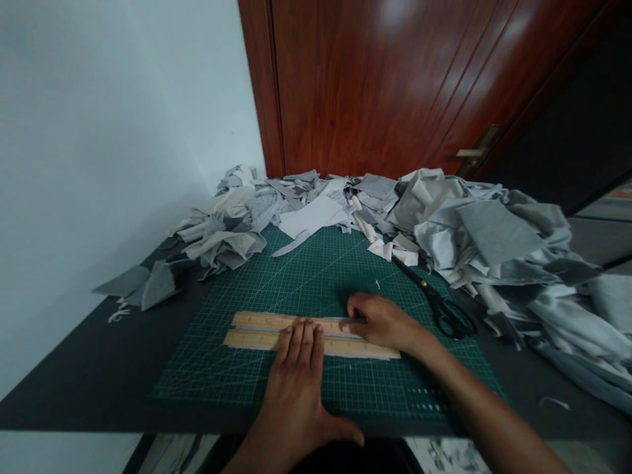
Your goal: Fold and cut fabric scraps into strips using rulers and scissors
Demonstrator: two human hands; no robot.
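Note:
Two wooden rulers [261, 321] lie side by side across the green cutting mat [296, 283], with a narrow pale strip between them. A pale edge shows beneath the lower one; whether it is cloth or paper I cannot tell. My left hand [297, 382] presses flat on both rulers near their middle, fingers stretched out and thumb spread to the right. Over the right half, my right hand [385, 322] has its thumb on the upper ruler and its curled index finger beyond the far edge, a gap between them. Black-handled scissors [442, 306] rest on the mat to the right.
Grey and off-white fabric scraps lie heaped at the left [227, 247], along the back, and in a large right-hand pile [498, 230]. A white piece [316, 216] overlaps the mat's far edge. Behind stand a white wall [123, 131] and a brown wooden door [355, 85].

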